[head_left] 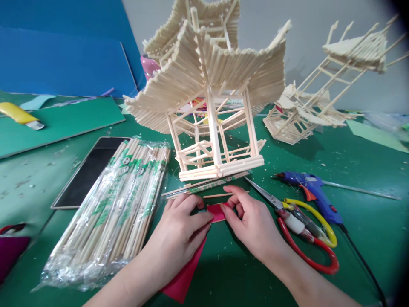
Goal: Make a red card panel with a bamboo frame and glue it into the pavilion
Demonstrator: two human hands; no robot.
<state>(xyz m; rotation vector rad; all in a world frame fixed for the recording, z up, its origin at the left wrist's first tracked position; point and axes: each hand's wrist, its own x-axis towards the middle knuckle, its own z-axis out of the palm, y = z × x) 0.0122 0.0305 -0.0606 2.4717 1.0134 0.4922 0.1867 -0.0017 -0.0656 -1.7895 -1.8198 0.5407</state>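
Note:
My left hand is closed, thumb and fingertips pinching the left edge of a small red paper piece. The fingers of my right hand grip its right edge, and a thin pale line of stick shows along its lower side. Beneath my left hand a longer red paper strip slants toward me; whether it joins the small piece is hidden. A short wooden stick lies just beyond the paper, near my right index finger. Behind it stands a pavilion model built from wooden sticks, with ribbed, upswept roofs.
Wrapped disposable chopsticks partly cover a dark flat tablet-like panel at left. On the right lie scissors and a blue glue gun with its cord. A second stick model leans behind. A yellow cutter rests far left.

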